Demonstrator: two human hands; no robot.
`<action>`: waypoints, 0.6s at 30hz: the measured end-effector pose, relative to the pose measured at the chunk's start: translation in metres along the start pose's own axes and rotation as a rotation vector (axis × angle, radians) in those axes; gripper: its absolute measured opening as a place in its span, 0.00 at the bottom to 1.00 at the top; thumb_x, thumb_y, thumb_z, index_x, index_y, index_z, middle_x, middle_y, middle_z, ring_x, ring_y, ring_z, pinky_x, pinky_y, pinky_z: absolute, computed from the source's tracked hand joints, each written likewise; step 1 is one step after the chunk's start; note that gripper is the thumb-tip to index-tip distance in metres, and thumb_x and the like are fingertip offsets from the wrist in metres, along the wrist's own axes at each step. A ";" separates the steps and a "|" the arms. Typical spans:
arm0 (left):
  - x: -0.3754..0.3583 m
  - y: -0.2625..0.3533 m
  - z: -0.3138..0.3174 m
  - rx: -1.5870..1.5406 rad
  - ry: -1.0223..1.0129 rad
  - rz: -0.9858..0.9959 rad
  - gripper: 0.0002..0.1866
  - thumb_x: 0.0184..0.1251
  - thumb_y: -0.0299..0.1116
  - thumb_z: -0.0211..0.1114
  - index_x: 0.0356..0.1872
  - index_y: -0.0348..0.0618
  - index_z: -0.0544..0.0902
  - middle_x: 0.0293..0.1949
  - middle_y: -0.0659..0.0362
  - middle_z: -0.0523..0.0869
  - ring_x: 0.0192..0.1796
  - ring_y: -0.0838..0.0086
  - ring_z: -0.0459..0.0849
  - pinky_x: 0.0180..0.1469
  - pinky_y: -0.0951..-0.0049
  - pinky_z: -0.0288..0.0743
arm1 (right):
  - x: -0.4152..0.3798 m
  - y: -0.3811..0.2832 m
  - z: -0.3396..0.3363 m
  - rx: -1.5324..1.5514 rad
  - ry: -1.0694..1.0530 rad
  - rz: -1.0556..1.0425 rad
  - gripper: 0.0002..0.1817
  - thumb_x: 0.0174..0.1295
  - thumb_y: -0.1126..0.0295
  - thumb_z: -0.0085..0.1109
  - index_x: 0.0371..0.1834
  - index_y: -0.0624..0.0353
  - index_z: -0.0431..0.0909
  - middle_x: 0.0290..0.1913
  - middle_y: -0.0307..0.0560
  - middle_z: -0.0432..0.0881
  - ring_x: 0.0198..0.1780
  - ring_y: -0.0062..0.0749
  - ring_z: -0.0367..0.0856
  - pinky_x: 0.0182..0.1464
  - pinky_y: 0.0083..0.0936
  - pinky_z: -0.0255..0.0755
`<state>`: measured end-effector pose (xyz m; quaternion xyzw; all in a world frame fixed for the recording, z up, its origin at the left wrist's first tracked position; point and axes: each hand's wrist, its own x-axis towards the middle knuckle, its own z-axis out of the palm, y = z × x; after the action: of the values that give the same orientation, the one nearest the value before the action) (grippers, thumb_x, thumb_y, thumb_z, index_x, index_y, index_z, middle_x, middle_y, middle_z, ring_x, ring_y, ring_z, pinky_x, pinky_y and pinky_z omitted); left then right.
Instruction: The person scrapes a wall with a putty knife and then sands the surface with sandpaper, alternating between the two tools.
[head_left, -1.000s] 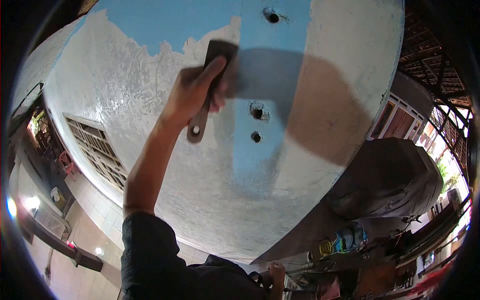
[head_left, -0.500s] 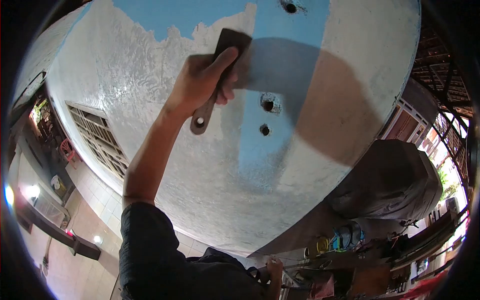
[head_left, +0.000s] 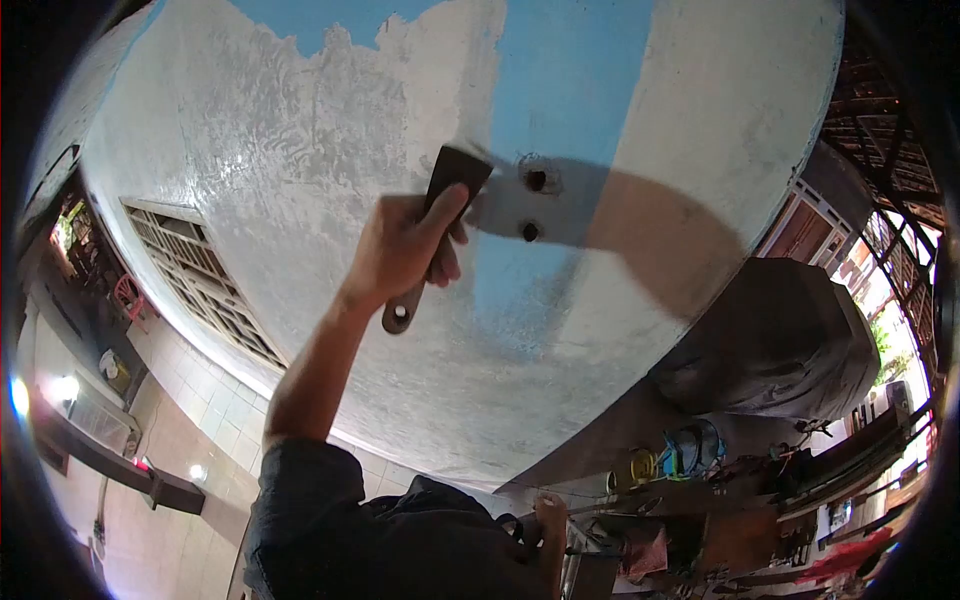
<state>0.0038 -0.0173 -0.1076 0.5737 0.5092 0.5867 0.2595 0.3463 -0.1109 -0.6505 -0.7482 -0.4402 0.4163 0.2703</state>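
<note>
My left hand point(head_left: 410, 245) is closed around a putty knife point(head_left: 463, 172), thumb lying along it. The wide dark blade points up at the wall point(head_left: 400, 400), and the handle's end with a hole sticks out below my fingers. The blade's edge is at or very near the wall, by the left border of a blue painted strip point(head_left: 570, 90); contact is hard to judge. Down by my body, my right hand point(head_left: 549, 512) is small in view and looks closed; what it grips, if anything, I cannot make out.
Two holes point(head_left: 537, 181) pierce the blue strip, right of the blade. A slatted vent window point(head_left: 200, 275) is at the left. A dark covered bulky object point(head_left: 775, 340) stands at the right, with a blue item point(head_left: 695, 448) below it. Tiled floor point(head_left: 215, 400) lies far below.
My left hand has moved down the wall with the putty knife, and its shadow has moved down too. The view has shifted slightly. My right hand stays low by my body.
</note>
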 end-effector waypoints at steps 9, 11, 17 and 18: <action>0.015 0.011 0.005 0.005 0.053 0.125 0.24 0.70 0.48 0.55 0.21 0.38 0.79 0.11 0.58 0.78 0.12 0.80 0.76 0.15 0.81 0.70 | 0.005 0.008 0.001 -0.020 0.008 -0.063 0.13 0.54 0.65 0.61 0.38 0.63 0.80 0.25 0.45 0.82 0.28 0.27 0.79 0.31 0.25 0.71; 0.022 0.024 0.007 -0.059 0.059 0.128 0.25 0.70 0.49 0.55 0.21 0.37 0.79 0.12 0.57 0.78 0.13 0.80 0.77 0.15 0.81 0.70 | 0.001 0.004 0.000 -0.044 0.029 -0.105 0.13 0.54 0.66 0.61 0.38 0.63 0.80 0.26 0.46 0.83 0.29 0.28 0.80 0.32 0.26 0.72; 0.005 -0.004 0.022 -0.103 0.091 0.040 0.26 0.69 0.50 0.55 0.20 0.35 0.78 0.12 0.57 0.78 0.12 0.80 0.76 0.15 0.79 0.70 | -0.024 -0.032 -0.015 -0.066 0.042 -0.126 0.16 0.53 0.62 0.62 0.40 0.62 0.81 0.33 0.53 0.84 0.37 0.36 0.81 0.40 0.32 0.74; -0.004 -0.014 0.024 -0.127 0.094 0.031 0.26 0.70 0.48 0.56 0.19 0.35 0.78 0.11 0.56 0.78 0.12 0.80 0.77 0.15 0.80 0.69 | -0.024 -0.032 -0.013 -0.080 0.033 -0.092 0.17 0.52 0.61 0.63 0.41 0.61 0.80 0.35 0.55 0.83 0.39 0.40 0.82 0.43 0.33 0.74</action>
<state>0.0228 -0.0086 -0.1262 0.5357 0.4734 0.6483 0.2620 0.3376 -0.1172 -0.6096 -0.7442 -0.4858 0.3732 0.2665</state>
